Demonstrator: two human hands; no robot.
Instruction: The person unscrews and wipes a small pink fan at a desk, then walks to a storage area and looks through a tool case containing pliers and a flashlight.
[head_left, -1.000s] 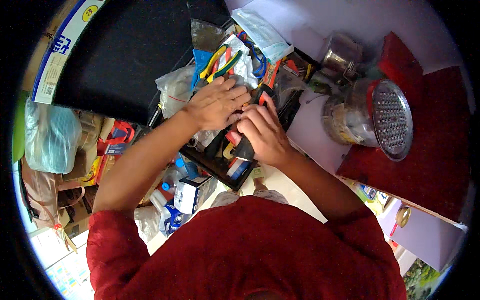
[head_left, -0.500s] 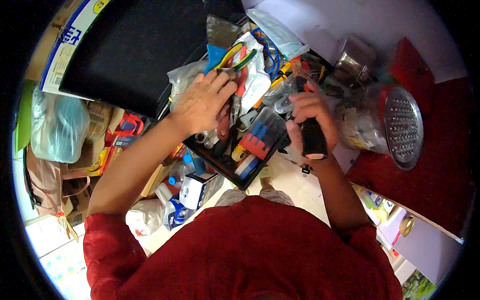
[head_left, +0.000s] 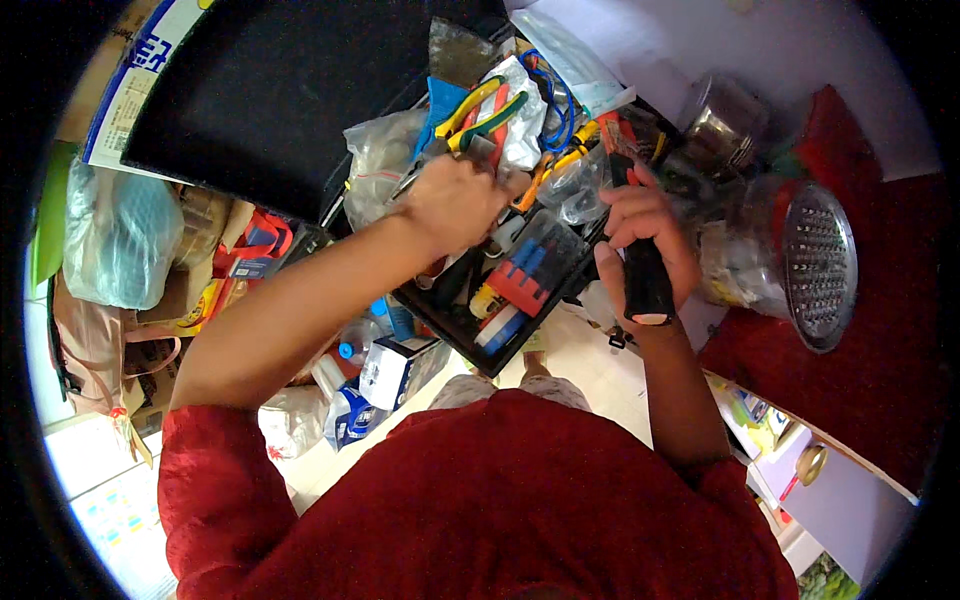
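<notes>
My left hand (head_left: 455, 205) reaches into a black toolbox (head_left: 487, 362) crowded with tools. Its fingers are curled and closed; what they grip, if anything, is hidden beneath them. Just beyond them lie pliers with yellow-green handles (head_left: 480, 105), a scraper (head_left: 460, 55) with a blue handle and a crumpled white packet (head_left: 524, 115). My right hand (head_left: 645, 225), at the box's right side, is wrapped round a black-handled tool (head_left: 649, 285). Its lower end is pale, and an orange part shows above the fingers. A clear case (head_left: 535, 265) with red and blue pieces lies between my hands.
A black panel (head_left: 270, 90) stands at the back left. On the right are a metal grater (head_left: 822, 265), a clear jar (head_left: 750, 240) and a shiny steel container (head_left: 725, 120). Bags, boxes and a blue-capped bottle (head_left: 355, 345) crowd the lower left.
My left hand has moved right and its fingers have curled in. My right hand, still holding the black-handled tool, has shifted slightly right. The whole view has shifted slightly.
</notes>
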